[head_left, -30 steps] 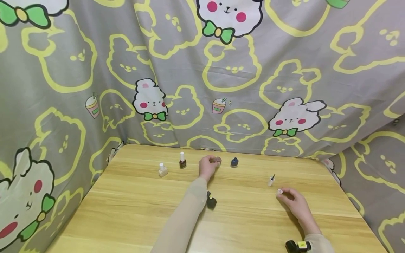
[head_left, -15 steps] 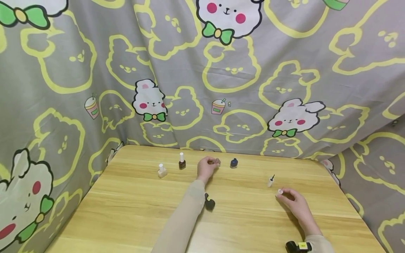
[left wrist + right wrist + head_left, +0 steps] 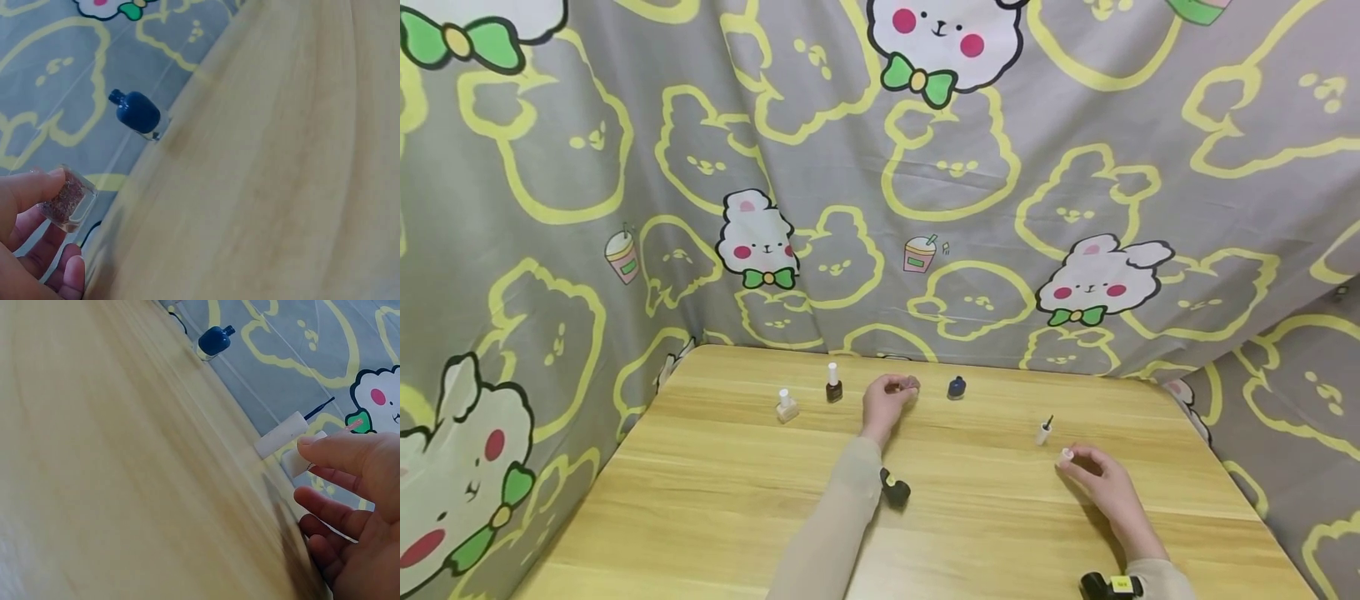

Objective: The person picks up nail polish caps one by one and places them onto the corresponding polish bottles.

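My left hand (image 3: pixel 882 407) pinches a small nail polish bottle (image 3: pixel 67 201) full of pinkish glitter between thumb and fingers, at the back of the table. To the right of it stands an uncapped dark blue nail polish bottle (image 3: pixel 956 389). At the right side, thumb and forefinger of my right hand (image 3: pixel 1105 483) pinch a white nail polish cap (image 3: pixel 294 464), whose pinkish brush points up in the right wrist view. Just beyond it another white cap (image 3: pixel 282 434) stands on the table, its dark blue brush upward.
Left of my left hand stand a dark brown nail polish bottle (image 3: pixel 833 389) and a pale beige one (image 3: pixel 786 407), both with white caps. The wooden table (image 3: pixel 715 492) ends at a grey patterned curtain (image 3: pixel 850 167) at the back and sides.
My left hand has shifted slightly to the left with the glitter nail polish bottle. The right hand holds its cap in nearly the same spot.
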Tool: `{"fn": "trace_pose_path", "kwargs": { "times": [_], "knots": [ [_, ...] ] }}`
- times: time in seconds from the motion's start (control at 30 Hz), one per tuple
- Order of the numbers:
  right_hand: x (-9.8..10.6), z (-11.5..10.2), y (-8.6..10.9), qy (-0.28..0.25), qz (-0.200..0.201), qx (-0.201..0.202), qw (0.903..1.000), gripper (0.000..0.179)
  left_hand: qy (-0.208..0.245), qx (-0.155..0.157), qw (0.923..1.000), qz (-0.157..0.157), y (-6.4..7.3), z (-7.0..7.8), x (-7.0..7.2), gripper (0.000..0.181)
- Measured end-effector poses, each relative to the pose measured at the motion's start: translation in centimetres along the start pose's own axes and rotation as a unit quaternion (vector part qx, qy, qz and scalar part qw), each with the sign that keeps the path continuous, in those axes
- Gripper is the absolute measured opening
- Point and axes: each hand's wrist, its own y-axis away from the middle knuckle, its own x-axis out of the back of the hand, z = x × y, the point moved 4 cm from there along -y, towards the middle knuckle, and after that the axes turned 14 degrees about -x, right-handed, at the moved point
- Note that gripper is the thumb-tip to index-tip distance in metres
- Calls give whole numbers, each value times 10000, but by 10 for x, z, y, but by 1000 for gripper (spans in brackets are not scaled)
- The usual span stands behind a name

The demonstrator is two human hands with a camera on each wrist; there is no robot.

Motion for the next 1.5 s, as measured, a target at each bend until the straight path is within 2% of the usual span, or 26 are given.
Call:
{"fn": "trace_pose_path", "kwargs": {
  "times": [0.17,0.4,0.6,0.77,0.9,1.1,1.27,1.5],
  "knots": [
    [4,-4,1,-52,103,88,9999,54,125,-47,9998,129,5,3,5,25],
    [7,-5,2,-621,43,-11,9981,50,298,16,9995,119,16,6,11,26],
    [8,-10,4,-975,134,223,9949,46,247,-67,9996,75,24,13,11,26],
    [7,-17,8,-987,93,289,9947,48,32,-311,9995,3,29,21,8,24],
    [7,-23,12,-749,166,306,9966,52,-87,-471,9988,-82,34,30,6,22],
    [3,-38,17,-527,403,829,9944,43,-107,-808,9965,-172,38,38,1,21],
    [-2,-52,23,-626,487,1360,9875,32,-113,-1102,9935,-270,41,43,-2,22],
    [-14,-69,29,-506,508,1795,9811,25,-332,-1376,9873,-728,42,46,-8,25]
  ]
}}
